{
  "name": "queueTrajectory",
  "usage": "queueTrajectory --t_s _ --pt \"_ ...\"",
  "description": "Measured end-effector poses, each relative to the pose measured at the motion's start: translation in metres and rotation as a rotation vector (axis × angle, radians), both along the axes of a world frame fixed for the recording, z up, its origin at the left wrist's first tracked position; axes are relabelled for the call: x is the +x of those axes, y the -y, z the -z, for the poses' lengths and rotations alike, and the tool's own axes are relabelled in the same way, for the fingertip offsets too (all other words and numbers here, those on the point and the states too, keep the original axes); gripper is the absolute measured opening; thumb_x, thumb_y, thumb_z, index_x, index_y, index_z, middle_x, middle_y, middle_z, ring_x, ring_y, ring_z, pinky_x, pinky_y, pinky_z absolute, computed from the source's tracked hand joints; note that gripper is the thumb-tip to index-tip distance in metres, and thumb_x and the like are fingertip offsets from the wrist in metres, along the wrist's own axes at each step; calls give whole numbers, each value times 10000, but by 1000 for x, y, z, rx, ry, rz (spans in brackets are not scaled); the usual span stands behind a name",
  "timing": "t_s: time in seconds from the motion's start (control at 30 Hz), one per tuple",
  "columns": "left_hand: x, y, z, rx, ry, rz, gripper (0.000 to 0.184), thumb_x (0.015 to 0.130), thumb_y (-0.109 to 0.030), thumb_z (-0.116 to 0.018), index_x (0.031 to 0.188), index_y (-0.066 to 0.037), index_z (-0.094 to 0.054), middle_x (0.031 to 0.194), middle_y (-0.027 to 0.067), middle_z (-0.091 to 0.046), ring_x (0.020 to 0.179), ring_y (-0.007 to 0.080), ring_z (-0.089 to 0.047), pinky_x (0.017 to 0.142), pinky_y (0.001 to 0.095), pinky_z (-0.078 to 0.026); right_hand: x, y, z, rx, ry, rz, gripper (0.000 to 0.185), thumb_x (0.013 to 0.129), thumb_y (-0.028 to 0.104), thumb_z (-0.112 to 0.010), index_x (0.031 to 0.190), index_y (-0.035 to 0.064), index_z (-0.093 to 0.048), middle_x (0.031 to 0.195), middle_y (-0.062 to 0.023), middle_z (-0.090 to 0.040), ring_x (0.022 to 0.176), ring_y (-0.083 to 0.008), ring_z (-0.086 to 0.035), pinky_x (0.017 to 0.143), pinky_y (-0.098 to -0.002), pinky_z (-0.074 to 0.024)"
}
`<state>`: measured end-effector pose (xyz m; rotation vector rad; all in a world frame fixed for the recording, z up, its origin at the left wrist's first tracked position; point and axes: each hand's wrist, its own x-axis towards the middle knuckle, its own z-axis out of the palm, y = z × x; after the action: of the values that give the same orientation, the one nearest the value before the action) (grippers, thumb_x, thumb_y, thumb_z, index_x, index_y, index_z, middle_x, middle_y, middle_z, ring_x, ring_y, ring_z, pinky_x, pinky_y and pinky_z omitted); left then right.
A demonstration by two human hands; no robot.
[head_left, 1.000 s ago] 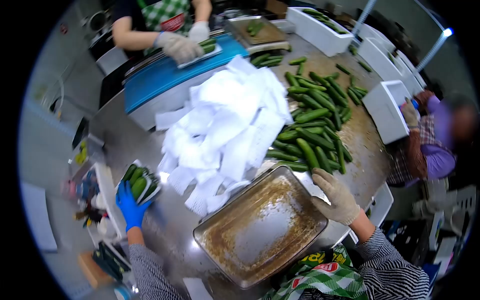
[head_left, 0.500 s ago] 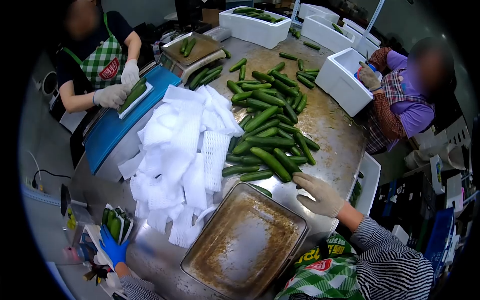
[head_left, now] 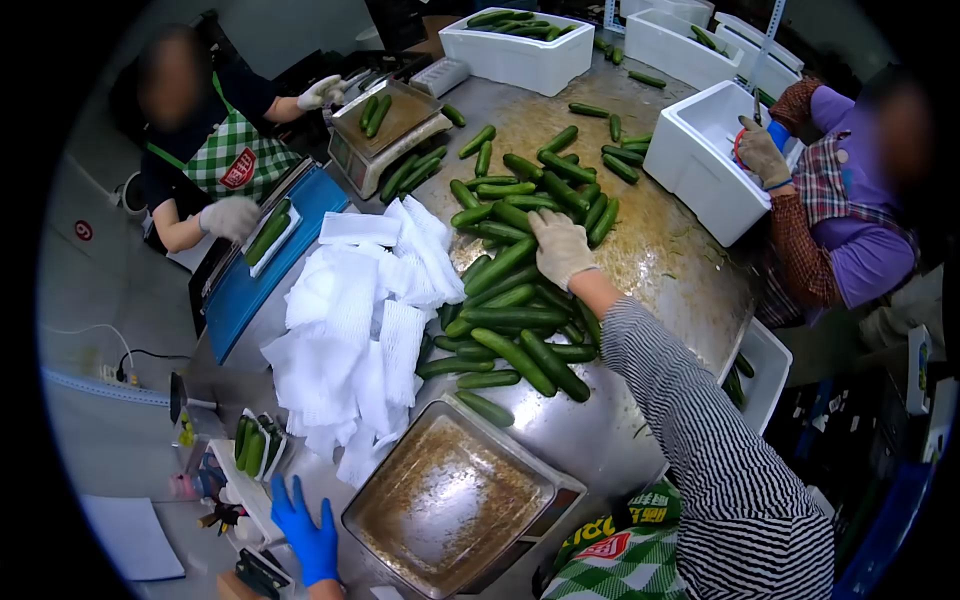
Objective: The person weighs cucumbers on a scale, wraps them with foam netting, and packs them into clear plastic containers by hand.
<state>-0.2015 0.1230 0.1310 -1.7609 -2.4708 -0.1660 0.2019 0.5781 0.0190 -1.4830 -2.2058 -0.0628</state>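
Observation:
My right hand, in a pale knitted glove, reaches into the heap of cucumbers. Its fingers are stretched out over the cucumbers and touch the heap, with no firm grip showing. At the lower left, my left hand, in a blue glove, is open with its fingers spread. It holds nothing. Just above it are several packed cucumbers in white trays. Between my hands stands a scale with a stained metal pan. White foam net sleeves are piled left of the heap.
A co-worker's gloved hand is by a tray of cucumbers on a blue-edged wrapping machine. Another scale holds two cucumbers. At right, a co-worker's hand is over a white foam box. More foam boxes line the back.
My right hand has moved forward from the near edge onto the cucumber heap. My left hand has come away from the packed cucumbers. The left co-worker's hands have moved apart.

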Motion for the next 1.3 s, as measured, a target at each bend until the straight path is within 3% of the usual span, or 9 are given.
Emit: queueTrajectory --t_s 0.57,0.7,0.8,0.9,0.93,1.0,1.13,1.2,1.3 --pt "289 -213 -16 49 329 363 541 810 -198 -758 1309 -80 -587 1431 186 -479 1295 375 -459 1044 477 -354 8 -27 -39 -132 310 -604 315 798 134 -626 1113 111 -628 1056 -84 -647 1018 -237 -613 868 -409 -426" --pt "297 -274 -8 181 212 265 716 812 -249 -756 1442 -86 -459 1510 185 -380 1370 373 -371 1081 494 -284 28 -5 -65 -270 34 -843 345 829 221 -710 1111 51 -607 905 -128 -646 861 -311 -632 770 -431 -487" --pt "297 -302 17 81 200 181 619 819 -287 -747 1350 -56 -529 1357 212 -530 1205 364 -534 963 454 -412 48 10 -56 -334 -334 -1012 298 826 177 -702 1082 44 -626 902 -146 -656 876 -310 -646 776 -421 -499" --pt "290 -313 66 -47 566 64 490 839 -324 -719 1217 -37 -599 1130 226 -649 992 386 -637 801 433 -494 61 -19 -55 25 -439 -804 278 816 215 -710 1011 40 -616 836 -138 -634 828 -311 -636 785 -410 -502" --pt "297 -317 64 4 629 32 451 844 -325 -714 1169 -29 -615 1047 225 -668 916 396 -651 750 433 -504 68 -40 -74 -181 -272 -549 297 802 227 -723 1013 49 -614 884 -158 -633 831 -321 -636 817 -408 -499" --pt "303 -322 67 143 837 -72 356 858 -293 -726 1051 -3 -649 852 159 -705 716 331 -675 648 389 -512 78 -65 -49 92 -90 -81 366 806 226 -713 1120 70 -609 970 -179 -636 895 -337 -635 828 -444 -502" --pt "299 -329 48 200 1435 -438 285 834 -200 -784 986 -2 -648 796 12 -642 656 87 -572 583 258 -463 98 -98 -1 -179 -426 -118 383 890 210 -623 1229 38 -572 1049 -256 -639 986 -353 -642 890 -433 -491" --pt "294 -329 41 301 1556 -376 204 858 -157 -747 960 -13 -645 781 19 -633 652 100 -572 598 251 -458 103 -78 -26 -508 -704 124 402 956 274 -530 1254 7 -568 1035 -244 -681 934 -293 -688 851 -380 -523" --pt "293 -333 25 350 1707 -419 197 906 -176 -690 1007 -21 -624 974 105 -679 868 167 -643 771 301 -520 128 -48 -55 -953 -829 -74 432 961 332 -526 1226 -4 -587 966 -211 -700 841 -262 -695 797 -344 -538"
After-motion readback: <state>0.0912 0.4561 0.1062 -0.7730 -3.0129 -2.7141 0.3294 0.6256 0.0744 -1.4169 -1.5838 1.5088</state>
